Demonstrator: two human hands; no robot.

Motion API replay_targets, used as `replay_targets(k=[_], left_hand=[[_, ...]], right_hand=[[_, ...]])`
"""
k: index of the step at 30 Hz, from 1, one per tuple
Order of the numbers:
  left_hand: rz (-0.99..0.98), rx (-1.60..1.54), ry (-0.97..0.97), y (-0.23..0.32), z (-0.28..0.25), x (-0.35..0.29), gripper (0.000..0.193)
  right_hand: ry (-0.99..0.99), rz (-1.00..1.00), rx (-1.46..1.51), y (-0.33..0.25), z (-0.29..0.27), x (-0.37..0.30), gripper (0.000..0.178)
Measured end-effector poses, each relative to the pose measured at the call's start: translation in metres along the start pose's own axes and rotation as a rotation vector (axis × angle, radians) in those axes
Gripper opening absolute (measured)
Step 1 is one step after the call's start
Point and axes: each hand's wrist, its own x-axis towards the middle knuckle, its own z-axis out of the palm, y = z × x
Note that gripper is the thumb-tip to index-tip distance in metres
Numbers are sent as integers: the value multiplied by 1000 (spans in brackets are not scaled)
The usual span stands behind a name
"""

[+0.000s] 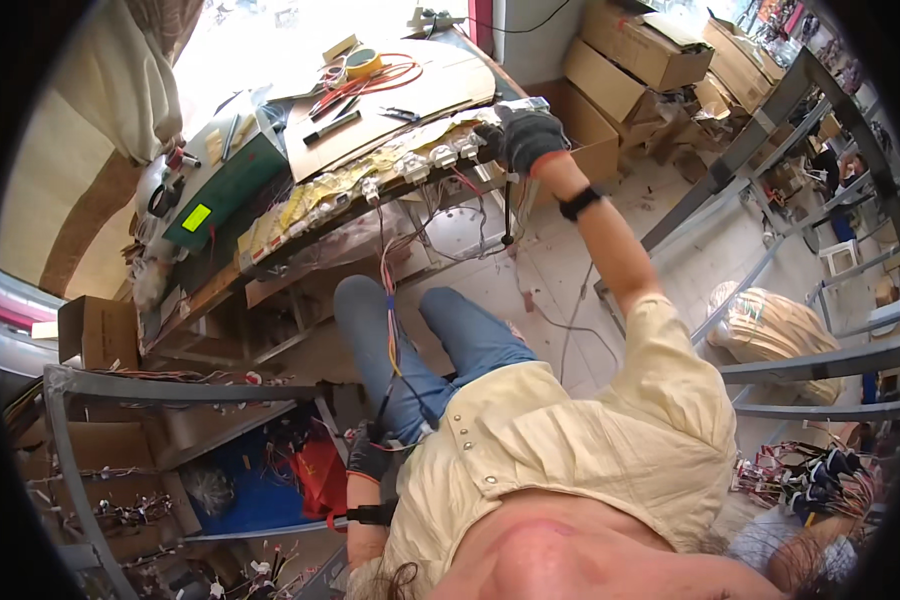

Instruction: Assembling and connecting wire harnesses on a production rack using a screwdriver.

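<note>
A wire harness (389, 300) hangs from a white connector (371, 188) at the bench's front edge and runs down over my lap. My left hand (369, 455), in a dark glove with an orange cuff, is closed around the harness's lower end beside my thigh. Stretched out to the far right, my gloved right hand (532, 140) is at the right end of a row of white connectors (443, 156). Its fingers are curled; whatever they grip is hidden. More thin wires (480, 215) dangle below that row.
On the workbench lie a cardboard sheet (450, 85), a tape roll (362, 64), a black marker (332, 129) and orange wire (400, 72). A green box (228, 190) with a lit display stands left. Cardboard boxes (650, 50) and metal frames (722, 165) flank me.
</note>
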Motion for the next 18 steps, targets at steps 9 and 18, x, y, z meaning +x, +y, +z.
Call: replay_targets(k=[9, 18], left_hand=[[504, 26, 592, 88, -16, 98, 36], [1267, 1259, 293, 161, 42, 119, 28]], right_hand=[[778, 119, 103, 40, 26, 51, 17], [-173, 33, 1307, 56, 43, -70, 70]])
